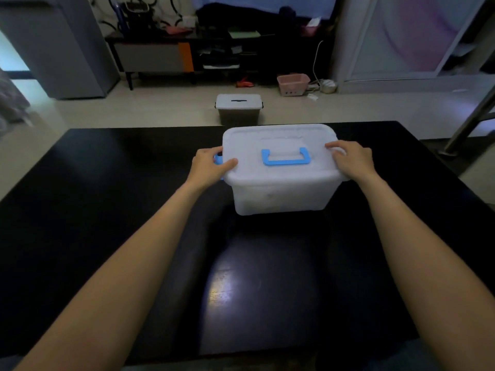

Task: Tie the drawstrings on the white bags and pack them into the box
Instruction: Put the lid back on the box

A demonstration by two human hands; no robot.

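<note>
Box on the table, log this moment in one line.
box: lid on, on black table | left hand, right hand: gripping lid ends | bags: unseen

Single head-mounted view, wide-angle, looking forward and steeply down across a black table [107, 210] from its near edge. Both forearms enter from the bottom corners and converge on a lidded translucent box [281, 188] near the table's centre, where the left hand [207, 163] and right hand [353, 159] sit at close range. The upper third faces the room beyond: floor, a second bin [238, 109], a low cabinet [160, 57]. Straight edges bow toward the margins.
</note>
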